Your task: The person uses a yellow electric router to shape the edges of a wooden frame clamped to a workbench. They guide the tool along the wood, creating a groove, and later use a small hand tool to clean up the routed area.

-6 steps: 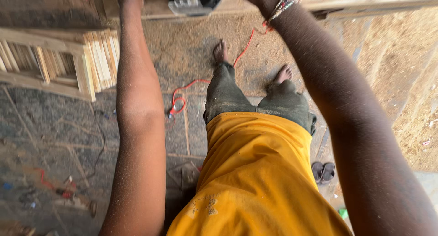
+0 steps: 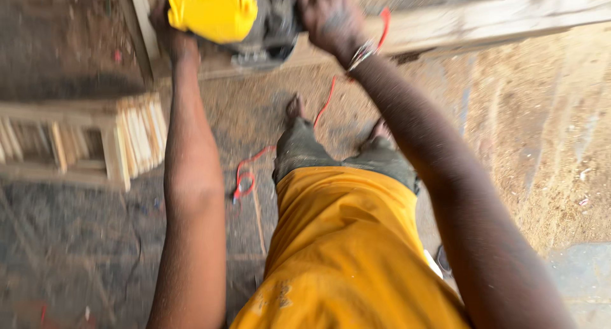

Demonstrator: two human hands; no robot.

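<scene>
A yellow and grey power tool [image 2: 223,14] rests on a long wooden plank [image 2: 496,17] at the top of the view. My right hand [image 2: 328,17] is closed around the tool's grey rear handle, a bracelet on its wrist. My left hand [image 2: 167,23] is at the tool's left side, mostly hidden behind the yellow housing. A red cord [image 2: 254,163] hangs from the tool and loops on the ground by my bare feet. The picture is blurred.
A stack of wooden slats in a frame [image 2: 127,141] lies at the left on the dark floor. Sawdust [image 2: 547,151] covers the ground at the right. My yellow shirt [image 2: 344,252] fills the lower middle.
The view has tilted so the yellow tool and both hands now show fully at the top; the plank sits lower in view.
</scene>
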